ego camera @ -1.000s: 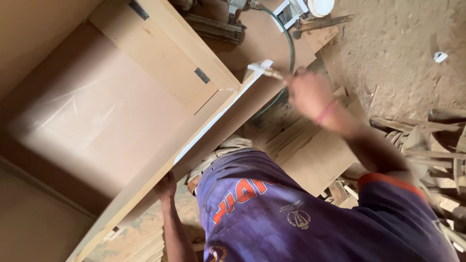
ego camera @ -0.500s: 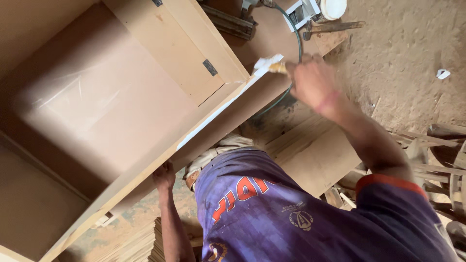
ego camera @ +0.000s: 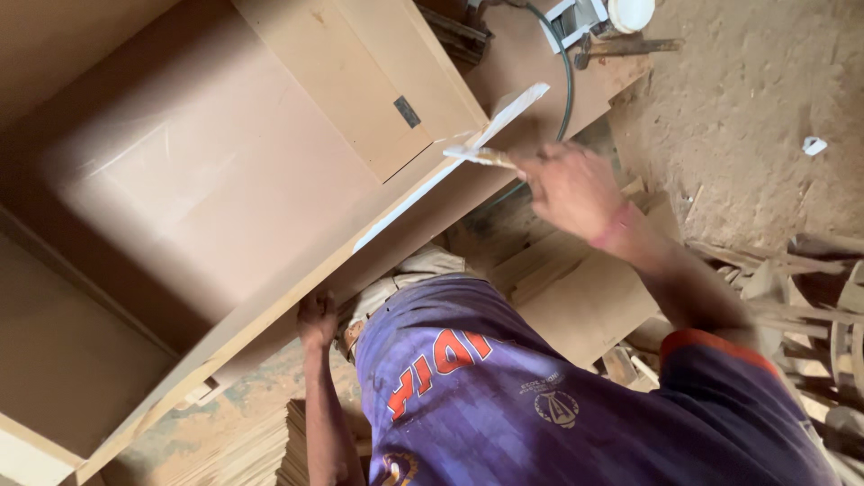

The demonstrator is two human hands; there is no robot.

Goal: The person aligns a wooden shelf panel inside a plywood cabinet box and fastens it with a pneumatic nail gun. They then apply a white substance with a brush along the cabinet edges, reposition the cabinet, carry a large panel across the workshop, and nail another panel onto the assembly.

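Right hand (ego camera: 569, 184) is closed around the handle of a small pale-bristled brush (ego camera: 475, 156), whose tip rests against the front edge of a large tan wooden cabinet carcass (ego camera: 225, 207) made of fibreboard panels. A white coating (ego camera: 423, 193) runs along that edge from the brush down toward the left. Left hand (ego camera: 317, 319) grips the underside of the same edge lower down, fingers curled onto the board, well apart from the brush. The cabinet lies tilted across the left and middle of the view, its open inside facing up, and a lighter panel with a small dark metal plate (ego camera: 407, 112) sits at its far side. The person wears a purple shirt with orange lettering (ego camera: 504, 396) and an orange sleeve trim. Beyond the cabinet, a grey-green hose (ego camera: 565, 81) curves over a brown board, near a white round container (ego camera: 628, 13) and a hammer-like tool (ego camera: 625, 47). Sandy floor (ego camera: 765, 99) spreads on the right, with a white scrap (ego camera: 814, 145) on it, and cut wood offcuts (ego camera: 810, 288) are piled at the right edge.
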